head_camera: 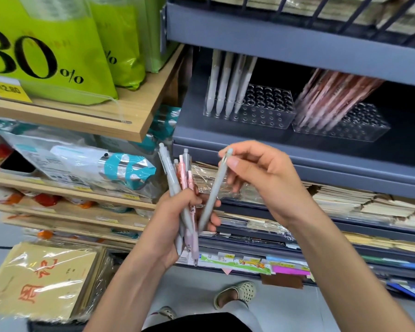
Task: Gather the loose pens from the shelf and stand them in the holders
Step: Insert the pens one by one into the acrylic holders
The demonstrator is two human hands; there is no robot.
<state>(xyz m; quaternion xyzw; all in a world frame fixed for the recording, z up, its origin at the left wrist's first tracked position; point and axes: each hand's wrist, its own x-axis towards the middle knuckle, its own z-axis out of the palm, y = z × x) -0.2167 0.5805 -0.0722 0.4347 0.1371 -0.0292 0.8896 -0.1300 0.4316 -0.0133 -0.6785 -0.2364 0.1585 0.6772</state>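
Note:
My left hand (175,226) grips a bundle of grey and pink pens (186,188), their tops pointing up. My right hand (266,180) pinches the top of a single grey pen (213,190), whose tip rests against my left fingers. On the grey shelf above stand two clear holders with rows of holes. The left holder (264,109) carries several white-grey pens (228,82) along its left side. The right holder (359,125) carries several pink pens (331,97), leaning left.
The grey metal shelf (297,149) has a lip in front of the holders and another shelf close overhead. A wooden shelf (139,116) with green bags juts out at left. Stacked notebooks fill the lower shelves. My feet are on the floor below.

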